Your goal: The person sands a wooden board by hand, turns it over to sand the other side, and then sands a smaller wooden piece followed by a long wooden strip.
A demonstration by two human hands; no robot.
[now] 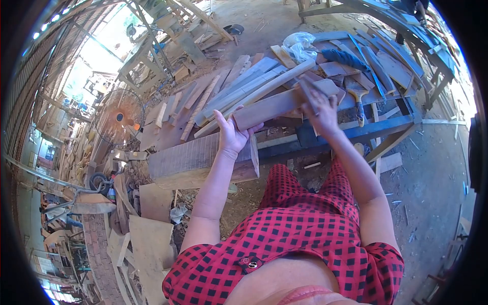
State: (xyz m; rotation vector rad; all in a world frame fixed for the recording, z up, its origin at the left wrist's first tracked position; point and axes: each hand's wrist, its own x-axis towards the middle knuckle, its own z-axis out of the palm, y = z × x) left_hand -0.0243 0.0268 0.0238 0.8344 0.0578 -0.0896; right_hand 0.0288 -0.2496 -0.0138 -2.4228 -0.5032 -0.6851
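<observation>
A smooth brown wooden board (269,109) lies slantwise in front of me, above a pile of planks. My left hand (235,133) holds its near left end, thumb up along the side and fingers underneath. Over the right part of the board, my right hand (322,113) grips a small dark flat block (307,95) pressed against the board's face; the hand is slightly blurred. Beneath my left wrist rests a thick squared timber (203,156) with a rough, scored top.
Many loose planks (244,86) cover the low work stand (371,131). A clear plastic bag (299,47), a dark blue cloth (344,58) and a brush (360,104) lie among them. A round fan (120,117) stands at left, near scrap boards (151,239) on the floor.
</observation>
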